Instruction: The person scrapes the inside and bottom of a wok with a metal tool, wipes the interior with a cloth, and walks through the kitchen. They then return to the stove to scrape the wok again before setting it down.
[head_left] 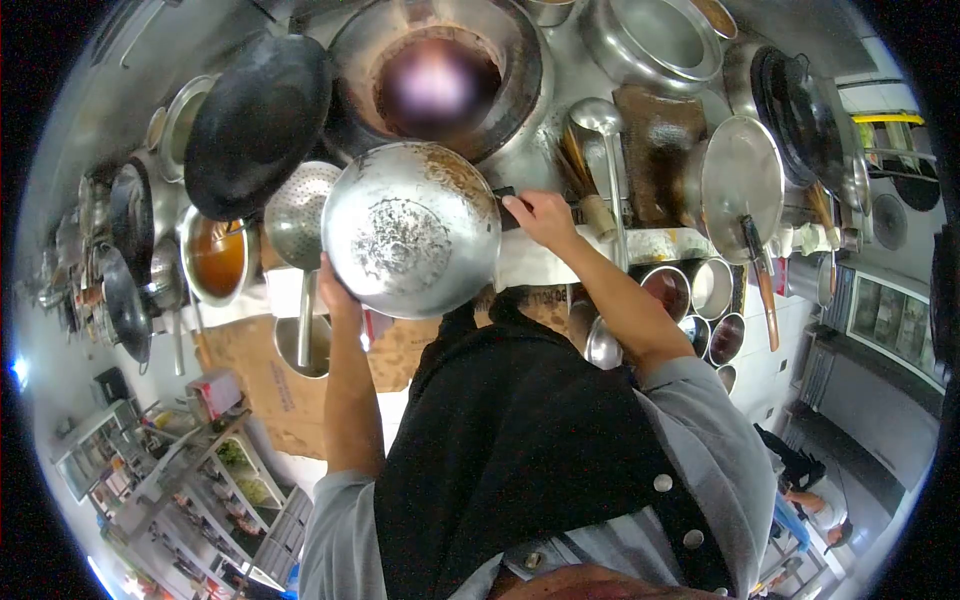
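A round silver pan [410, 230] is in front of my body, with dark scorch marks in its middle and brown stains near its upper right edge. My left hand [336, 292] grips its lower left rim, the fingers partly hidden behind it. On the right side, my right hand [543, 218] is closed on the short black handle [507, 194] of the pan. Just left of it lies a perforated skimmer [300, 210], its handle pointing down past my left wrist. Beyond the pan is a round burner [340, 75] with a bright glow in its centre.
A black wok [258, 125] leans left of the burner, above a pot of orange-brown liquid [217, 262]. To the right are a ladle [597, 117], a wooden-handled strainer [742, 185] and a large metal pot [655, 40]. Flattened cardboard [265, 385] lies below. Another person [825, 510] is at lower right.
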